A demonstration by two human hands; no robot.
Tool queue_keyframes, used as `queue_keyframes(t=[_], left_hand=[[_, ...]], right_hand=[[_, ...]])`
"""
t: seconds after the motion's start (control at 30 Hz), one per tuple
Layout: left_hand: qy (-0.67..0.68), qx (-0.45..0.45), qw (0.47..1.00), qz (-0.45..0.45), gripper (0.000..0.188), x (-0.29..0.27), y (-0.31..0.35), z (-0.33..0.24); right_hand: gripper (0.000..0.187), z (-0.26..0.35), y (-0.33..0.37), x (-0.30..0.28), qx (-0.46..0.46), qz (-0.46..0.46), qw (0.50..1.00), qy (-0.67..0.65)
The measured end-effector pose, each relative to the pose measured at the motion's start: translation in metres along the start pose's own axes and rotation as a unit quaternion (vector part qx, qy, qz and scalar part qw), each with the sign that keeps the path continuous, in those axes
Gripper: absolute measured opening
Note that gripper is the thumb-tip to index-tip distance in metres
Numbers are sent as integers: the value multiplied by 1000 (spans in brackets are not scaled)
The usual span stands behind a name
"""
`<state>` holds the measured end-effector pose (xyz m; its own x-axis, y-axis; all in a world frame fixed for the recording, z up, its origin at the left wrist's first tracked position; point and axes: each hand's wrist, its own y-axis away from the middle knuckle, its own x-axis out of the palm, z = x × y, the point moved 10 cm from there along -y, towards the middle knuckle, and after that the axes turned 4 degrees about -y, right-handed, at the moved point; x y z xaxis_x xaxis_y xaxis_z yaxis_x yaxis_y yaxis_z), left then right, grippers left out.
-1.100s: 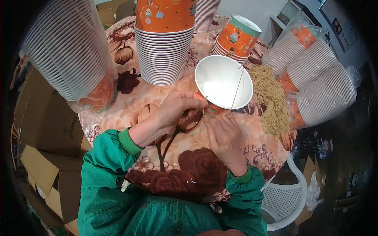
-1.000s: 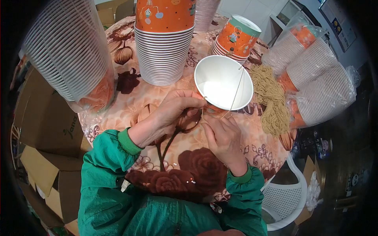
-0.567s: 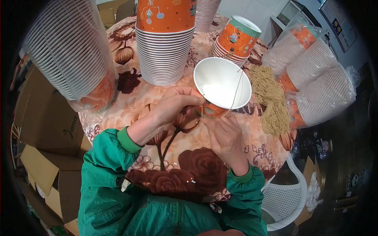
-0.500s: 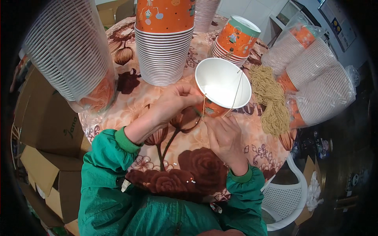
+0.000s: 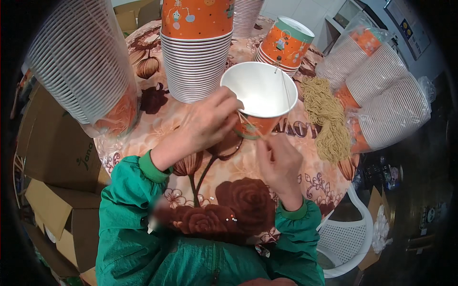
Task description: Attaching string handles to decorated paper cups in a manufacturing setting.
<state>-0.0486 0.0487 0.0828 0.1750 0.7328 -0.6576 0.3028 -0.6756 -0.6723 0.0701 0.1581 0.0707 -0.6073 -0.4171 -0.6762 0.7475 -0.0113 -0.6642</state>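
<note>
An orange paper bucket [image 5: 257, 88] with a white inside stands tilted toward me in the middle of the table. My left hand [image 5: 214, 114] is closed, its thumb and fingers pinching the near-left rim where a thin tan string [image 5: 250, 125] comes out. Closed on that string's end, my right hand [image 5: 280, 162] draws it off to the right, in front of the bucket. More string runs over the bucket's right side to a small hole near the far rim. Whether the left fingertips also hold string is hidden.
Tall stacked paper buckets [image 5: 194, 62] stand behind my left hand. Bagged stacks flank the table: one at left [image 5: 83, 62], several at right [image 5: 393, 109]. A tan string hank [image 5: 325, 121] lies right of the bucket; an upturned bucket stack [image 5: 286, 43] sits behind. Tiny white bits [image 5: 231, 219] lie near me.
The bucket has shifted left and slightly away. My left hand has come onto its rim. My right hand has moved right, and the string between the hands is now slanted.
</note>
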Motion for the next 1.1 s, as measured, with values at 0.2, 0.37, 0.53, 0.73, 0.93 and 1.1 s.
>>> queue_keyframes(t=[0.2, 0.37, 0.53, 0.73, 0.93, 1.1], left_hand=[[81, -64, 994, -31, 21, -6, -1, 24], [153, -172, 972, -41, 17, -3, 3, 47], [366, -300, 879, -64, 15, 23, 17, 74], [479, -367, 792, -97, 16, 41, 27, 82], [473, -397, 782, -80, 18, 44, 31, 88], [487, -379, 782, -87, 20, 45, 32, 81]], right_hand=[[7, -39, 1, -33, 116, -114, 987, 12], [18, -49, -1, -37, 119, -118, 984, -57], [34, -58, 9, -44, 110, -194, 971, -89], [34, -104, 25, -12, 314, -173, 884, -299], [22, -103, 30, 17, 313, -90, 875, -358], [13, -99, 29, 21, 293, -72, 877, -374]])
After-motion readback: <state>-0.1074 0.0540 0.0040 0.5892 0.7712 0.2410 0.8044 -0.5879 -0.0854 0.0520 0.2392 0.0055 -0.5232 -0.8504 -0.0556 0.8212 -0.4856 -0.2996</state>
